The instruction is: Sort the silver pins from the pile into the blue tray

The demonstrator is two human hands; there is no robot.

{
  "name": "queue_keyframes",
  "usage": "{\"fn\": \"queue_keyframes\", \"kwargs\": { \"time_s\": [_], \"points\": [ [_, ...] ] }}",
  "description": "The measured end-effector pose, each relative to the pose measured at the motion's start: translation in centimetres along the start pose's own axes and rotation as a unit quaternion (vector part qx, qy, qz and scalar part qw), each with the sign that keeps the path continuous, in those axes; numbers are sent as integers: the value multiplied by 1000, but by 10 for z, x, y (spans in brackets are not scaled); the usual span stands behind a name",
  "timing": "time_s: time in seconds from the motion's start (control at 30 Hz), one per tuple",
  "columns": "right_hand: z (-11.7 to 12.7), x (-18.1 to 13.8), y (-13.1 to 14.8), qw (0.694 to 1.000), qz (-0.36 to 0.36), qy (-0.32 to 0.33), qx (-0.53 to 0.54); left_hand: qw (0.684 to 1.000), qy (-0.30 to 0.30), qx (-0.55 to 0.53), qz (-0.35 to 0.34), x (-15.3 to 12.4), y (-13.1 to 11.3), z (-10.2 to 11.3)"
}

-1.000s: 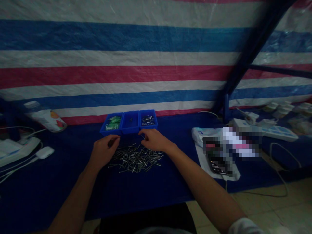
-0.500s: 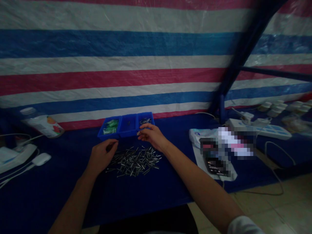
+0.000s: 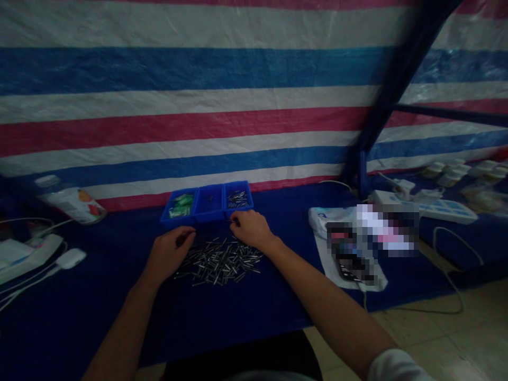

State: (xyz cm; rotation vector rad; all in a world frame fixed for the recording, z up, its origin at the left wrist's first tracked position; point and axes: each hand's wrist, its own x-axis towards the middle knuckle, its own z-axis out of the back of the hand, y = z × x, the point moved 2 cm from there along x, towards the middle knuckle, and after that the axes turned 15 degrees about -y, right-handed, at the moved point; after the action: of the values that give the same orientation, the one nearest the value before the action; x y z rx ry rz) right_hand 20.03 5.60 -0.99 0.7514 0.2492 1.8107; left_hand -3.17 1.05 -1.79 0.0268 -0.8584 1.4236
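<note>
A loose pile of thin metal pins (image 3: 228, 264), perhaps nails or rivets, lies on the blue tabletop between my hands. At the pile's left edge is my left hand (image 3: 169, 255), its thumb and fingers curled together; any piece in them is hidden. My right hand (image 3: 254, 230) is closed in a pinch over the back right of the pile, just in front of the right bin (image 3: 238, 199), which holds similar metal pieces. The middle bin (image 3: 209, 203) has a small dark piece in it. Green packets (image 3: 182, 205) fill the left bin.
A labelled bottle (image 3: 75, 203) lies tilted at the back left, near a white power strip (image 3: 35, 256) with cables. To the right are a plastic packet (image 3: 333, 217), a blurred-out phone-like item, another power strip (image 3: 428, 203) and several small jars (image 3: 454, 172).
My right hand has drawn back slightly from the right bin and its fingers have closed into a pinch. The left hand has hardly moved.
</note>
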Motion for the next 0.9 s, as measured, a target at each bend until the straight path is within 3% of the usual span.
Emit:
{"fn": "queue_keyframes", "kwargs": {
  "time_s": [0.13, 0.43, 0.67, 0.9],
  "points": [
    [-8, -6, 2, 992, 39, 29, -118, 1000, 6, 0, 6, 0, -1, 0],
    [-13, -2, 5, 988, 51, 41, -142, 1000, 14, -8, 10, 0, -2, 0],
    [-5, -8, 24, 995, 94, 6, -29, 999, -4, -38, 26, 0, -7, 4],
    [-4, -17, 39, 989, 144, 23, 37, 996, 4, -83, -8, -2, -17, 2]
  ]
}}
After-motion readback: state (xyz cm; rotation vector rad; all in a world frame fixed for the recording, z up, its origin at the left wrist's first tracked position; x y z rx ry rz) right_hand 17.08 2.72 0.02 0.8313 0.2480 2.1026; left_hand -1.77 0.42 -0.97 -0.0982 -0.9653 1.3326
